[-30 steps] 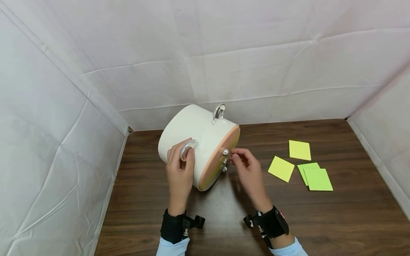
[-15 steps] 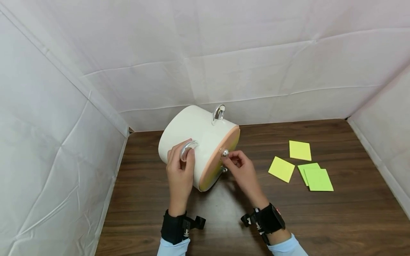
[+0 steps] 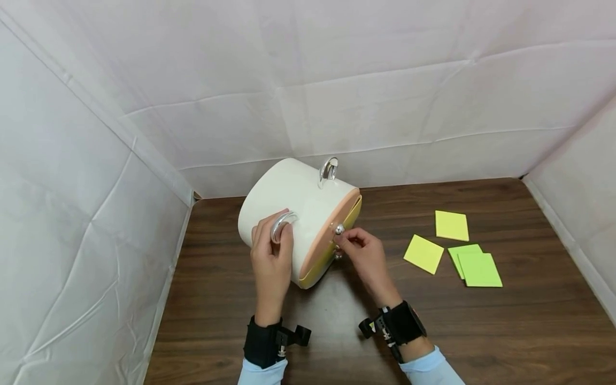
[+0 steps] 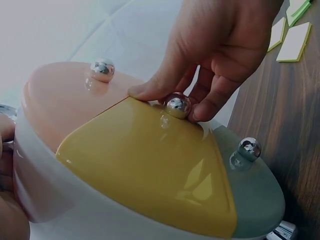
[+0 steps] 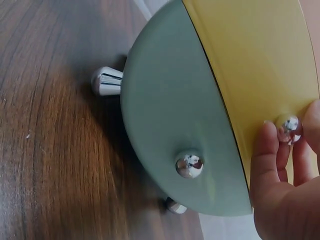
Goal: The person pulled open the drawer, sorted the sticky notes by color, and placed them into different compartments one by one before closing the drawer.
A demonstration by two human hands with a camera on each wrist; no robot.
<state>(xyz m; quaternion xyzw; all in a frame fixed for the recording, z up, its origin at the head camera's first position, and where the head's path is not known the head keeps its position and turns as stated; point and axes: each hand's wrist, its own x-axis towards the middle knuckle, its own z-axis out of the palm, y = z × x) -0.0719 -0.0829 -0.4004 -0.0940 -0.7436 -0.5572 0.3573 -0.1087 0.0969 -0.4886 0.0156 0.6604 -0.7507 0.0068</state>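
A white round box (image 3: 271, 192) lies tilted on the wooden table, its flat face turned to the right. That face is split into a pink section (image 4: 52, 95), a yellow drawer front (image 4: 140, 150) and a green section (image 5: 167, 105), each with a silver ball knob. In the head view the yellow front stands slightly proud of the pink one. My right hand (image 3: 368, 262) pinches the yellow front's knob (image 4: 178, 106), thumb tip at the yellow edge. My left hand (image 3: 270, 256) grips an arched silver handle (image 3: 284, 223) on the box's side.
Two yellow sticky-note pads (image 3: 451, 225) and two overlapping green pads (image 3: 481, 270) lie right of the box. Another silver arch (image 3: 329, 170) sticks up from its far side. White cloth walls (image 3: 308, 96) enclose the table's back and sides.
My right hand has moved left onto the middle knob and taken hold of it. The yellow front has come out slightly from the face. My left hand keeps its grip on the handle.
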